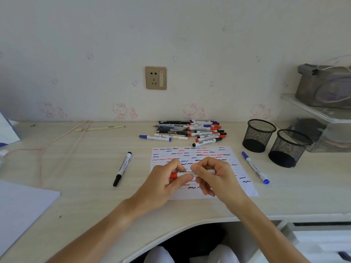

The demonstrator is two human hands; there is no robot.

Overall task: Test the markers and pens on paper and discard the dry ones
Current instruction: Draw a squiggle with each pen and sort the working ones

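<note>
Both hands hold one red-capped white marker level above the test paper, which is covered in red, blue and black squiggles. My left hand pinches the red cap end. My right hand grips the white barrel. A pile of markers and pens lies behind the paper. A black marker lies alone to the left, a blue marker to the right.
Two black mesh pen cups stand at the right, beside a clear shelf unit. A pink cord and a wrapped chopstick packet lie at the left. White sheets cover the near left corner.
</note>
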